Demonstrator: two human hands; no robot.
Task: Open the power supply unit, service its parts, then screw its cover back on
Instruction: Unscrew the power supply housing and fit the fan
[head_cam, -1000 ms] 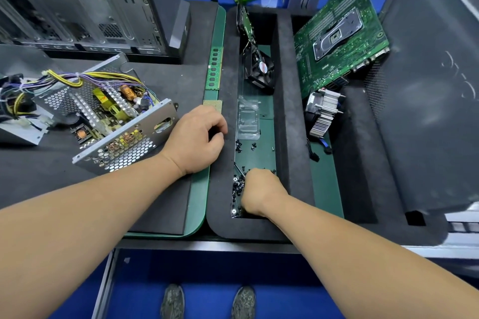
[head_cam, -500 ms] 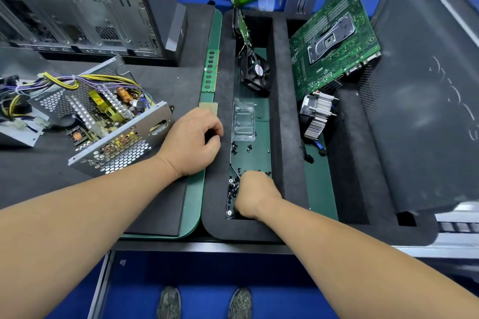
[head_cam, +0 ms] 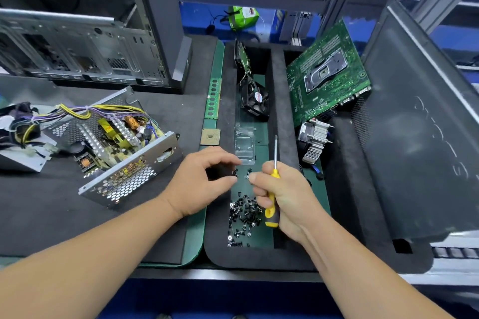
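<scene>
The power supply unit lies uncovered on the dark mat at the left, its circuit board, coils and yellow and purple wires exposed. A grey metal cover lies under the cable bundle at the far left. My right hand grips a yellow-handled screwdriver, shaft pointing up, and pinches a small silver screw at its fingertips. My left hand hovers just left of it, fingers curved in a C, holding nothing. A pile of black screws lies in the green-floored foam tray below both hands.
An empty PC case stands at the back left. A RAM stick and a CPU lie by the tray. A fan, clear plastic shell, heatsink, motherboard and black side panel fill the right.
My right hand has risen out of the screw pile, holding the screwdriver and a screw. My left hand left the mat's edge and moved right, over the tray, opening its fingers.
</scene>
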